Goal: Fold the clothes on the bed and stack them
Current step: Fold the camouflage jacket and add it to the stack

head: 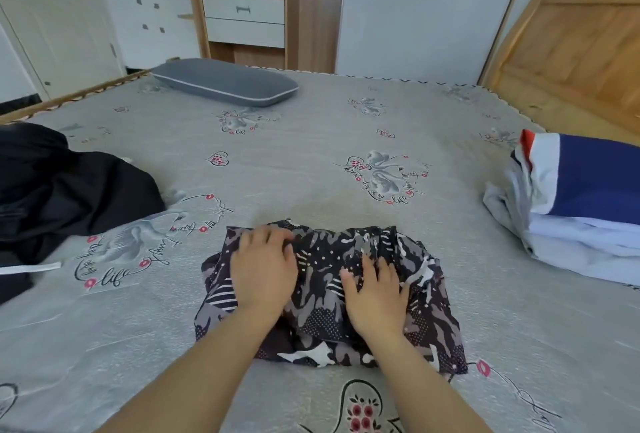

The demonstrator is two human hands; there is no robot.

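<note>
Head view, looking down, bed [311, 162] close

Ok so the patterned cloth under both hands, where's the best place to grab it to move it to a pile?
Probably by its left and right edges, one hand sliding under each side. The patterned cloth lies as a flat folded bundle with the left hand and right hand pressing on top, so lifting from underneath should keep the folds together.

A grey pillow [225, 82] lies before the wooden drawer cabinet [244, 6]; right of it, a heart-stickered wardrobe door [426, 13].
</note>
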